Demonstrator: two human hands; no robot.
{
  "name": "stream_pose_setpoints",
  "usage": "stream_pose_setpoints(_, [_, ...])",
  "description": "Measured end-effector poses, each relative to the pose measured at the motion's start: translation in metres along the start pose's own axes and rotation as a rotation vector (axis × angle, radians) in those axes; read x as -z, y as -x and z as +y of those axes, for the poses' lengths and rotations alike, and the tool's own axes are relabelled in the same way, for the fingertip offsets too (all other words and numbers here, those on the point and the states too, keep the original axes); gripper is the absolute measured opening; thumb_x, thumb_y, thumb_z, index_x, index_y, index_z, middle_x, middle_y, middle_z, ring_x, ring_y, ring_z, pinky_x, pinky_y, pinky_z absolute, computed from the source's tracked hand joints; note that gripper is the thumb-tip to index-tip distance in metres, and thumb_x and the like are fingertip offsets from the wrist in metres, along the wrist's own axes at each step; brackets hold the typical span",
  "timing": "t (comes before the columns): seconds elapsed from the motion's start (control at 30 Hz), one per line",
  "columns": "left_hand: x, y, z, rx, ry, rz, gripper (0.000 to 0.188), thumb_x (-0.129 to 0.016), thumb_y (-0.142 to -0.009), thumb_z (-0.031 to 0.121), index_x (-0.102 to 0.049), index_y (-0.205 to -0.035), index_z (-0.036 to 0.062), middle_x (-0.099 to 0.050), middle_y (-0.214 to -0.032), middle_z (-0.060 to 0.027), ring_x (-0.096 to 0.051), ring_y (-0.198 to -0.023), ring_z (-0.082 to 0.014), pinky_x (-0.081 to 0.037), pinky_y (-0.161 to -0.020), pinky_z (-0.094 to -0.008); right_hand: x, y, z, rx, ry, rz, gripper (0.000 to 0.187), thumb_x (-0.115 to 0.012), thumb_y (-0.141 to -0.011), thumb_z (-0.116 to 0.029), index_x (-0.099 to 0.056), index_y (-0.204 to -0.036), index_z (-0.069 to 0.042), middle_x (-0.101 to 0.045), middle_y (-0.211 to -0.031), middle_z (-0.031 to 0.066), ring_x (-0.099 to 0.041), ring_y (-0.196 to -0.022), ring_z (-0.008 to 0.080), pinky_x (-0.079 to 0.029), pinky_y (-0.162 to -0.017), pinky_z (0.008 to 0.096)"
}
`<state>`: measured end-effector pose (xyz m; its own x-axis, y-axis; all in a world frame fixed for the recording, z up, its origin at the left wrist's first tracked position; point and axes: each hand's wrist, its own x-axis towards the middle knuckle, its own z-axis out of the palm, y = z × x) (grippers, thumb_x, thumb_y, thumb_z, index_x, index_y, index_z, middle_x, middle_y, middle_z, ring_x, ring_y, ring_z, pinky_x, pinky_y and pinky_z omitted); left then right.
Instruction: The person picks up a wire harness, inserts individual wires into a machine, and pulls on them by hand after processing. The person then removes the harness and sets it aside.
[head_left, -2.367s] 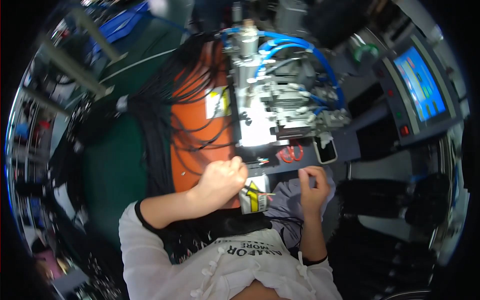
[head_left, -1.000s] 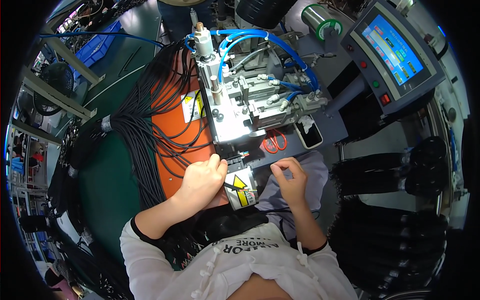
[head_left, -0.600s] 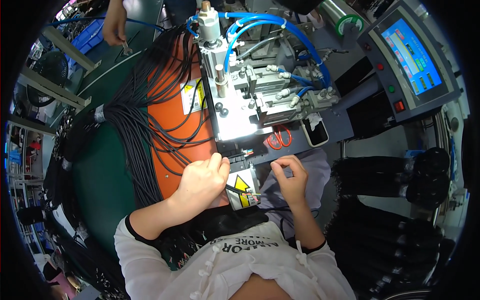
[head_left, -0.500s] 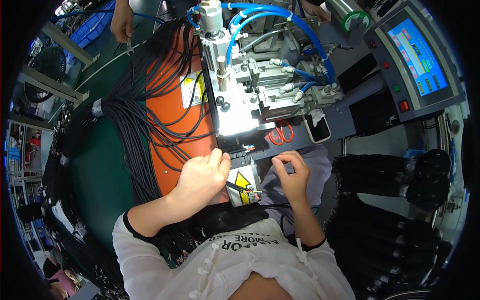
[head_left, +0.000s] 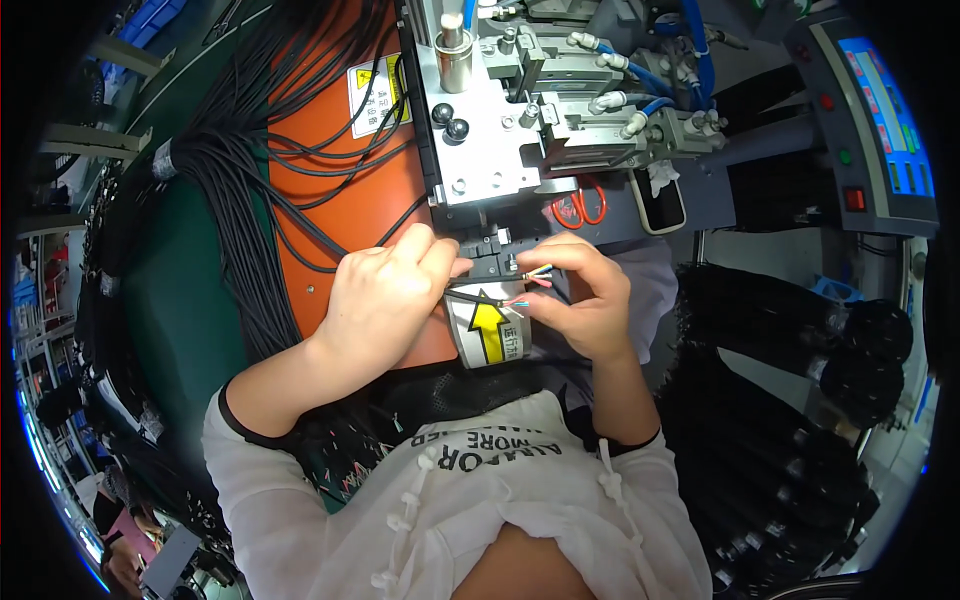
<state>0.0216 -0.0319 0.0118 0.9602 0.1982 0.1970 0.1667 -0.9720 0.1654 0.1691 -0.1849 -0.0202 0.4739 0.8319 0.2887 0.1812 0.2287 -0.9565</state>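
Two black cables (head_left: 478, 281) stick out to the right from my left hand (head_left: 385, 285), which is closed round them. Their stripped ends fan out into thin coloured wires (head_left: 538, 276), one bundle above the other. My right hand (head_left: 590, 295) is at these ends, thumb and forefinger apart on either side of them. The thumb tip is close to the lower wires; whether it touches them I cannot tell. Just beyond the hands is a small dark fixture (head_left: 487, 255) at the front of the metal machine (head_left: 490, 165). A white label with a yellow arrow (head_left: 489, 335) shows below the cables.
Many black cables (head_left: 245, 230) lie across the orange plate (head_left: 310, 315) and green mat (head_left: 185, 270) at left. Beyond the fixture lie red rings (head_left: 580, 205) and a phone (head_left: 660, 205). A screen panel (head_left: 885, 130) stands at right, above hanging black cable bundles (head_left: 790, 480).
My right hand has come left to the wire ends. The upper cable's end, earlier at the fixture, is now beside the lower one. A person's hand with a wrench has left the view, which has shifted.
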Motion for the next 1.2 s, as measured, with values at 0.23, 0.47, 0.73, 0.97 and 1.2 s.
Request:
stream_pose_setpoints(0.23, [0.02, -0.025, 0.008, -0.204, 0.335, 0.438, 0.019, -0.074, -0.074, 0.009, -0.068, -0.09, 0.0023, -0.061, -0.077, -0.0078, -0.06, -0.059, -0.02, -0.049, -0.053, -0.029, -0.003, -0.005, 0.002, 0.058, -0.168, 0.078, 0.023, -0.075, -0.072, 0.005, -0.064, -0.091, 0.003, -0.062, -0.089, 0.0108, -0.059, -0.083, 0.0176, -0.048, -0.072, 0.026])
stream_pose_setpoints(0.47, [0.003, -0.02, 0.003, -0.184, 0.489, 0.368, 0.023, -0.075, -0.067, 0.006, -0.066, -0.087, -0.0007, -0.06, -0.074, -0.007, -0.059, -0.06, -0.0207, -0.048, -0.05, -0.0295, -0.029, -0.012, -0.004, 0.114, -0.166, 0.381, 0.021, -0.077, -0.071, 0.004, -0.067, -0.09, 0.001, -0.064, -0.087, 0.0105, -0.062, -0.076, 0.0184, -0.049, -0.066, 0.0279])
stream_pose_setpoints(0.73, [-0.001, -0.015, 0.004, -0.131, 0.496, 0.329, 0.018, -0.073, -0.07, 0.005, -0.062, -0.083, -0.0004, -0.055, -0.073, -0.0058, -0.057, -0.059, -0.0194, -0.047, -0.049, -0.0299, -0.022, -0.016, 0.003, 0.205, 0.184, 0.197, 0.019, -0.078, -0.07, -0.001, -0.064, -0.082, 0.001, -0.064, -0.079, 0.0087, -0.06, -0.073, 0.0192, -0.047, -0.068, 0.0307])
stream_pose_setpoints(0.97, [-0.003, -0.014, 0.003, -0.144, 0.27, 0.246, 0.017, -0.067, -0.071, 0.008, -0.062, -0.086, 0.0014, -0.05, -0.076, -0.0037, -0.055, -0.063, -0.0159, -0.045, -0.049, -0.0279, -0.01, -0.02, -0.016, 0.301, 0.701, 0.123, 0.013, -0.075, -0.072, -0.002, -0.064, -0.078, 0.001, -0.062, -0.074, 0.0065, -0.058, -0.071, 0.0162, -0.045, -0.067, 0.0263])
stream_pose_setpoints(1.2, [-0.006, -0.013, 0.005, -0.17, 0.313, 0.228, 0.026, -0.066, -0.067, 0.007, -0.066, -0.092, 0.0016, -0.052, -0.074, -0.0028, -0.055, -0.061, -0.0144, -0.043, -0.046, -0.0272, 0.006, -0.016, -0.009, -0.39, -0.259, 0.062, 0.008, -0.07, -0.076, 0.003, -0.062, -0.077, 0.003, -0.061, -0.075, 0.0077, -0.057, -0.07, 0.0151, -0.044, -0.068, 0.0247])
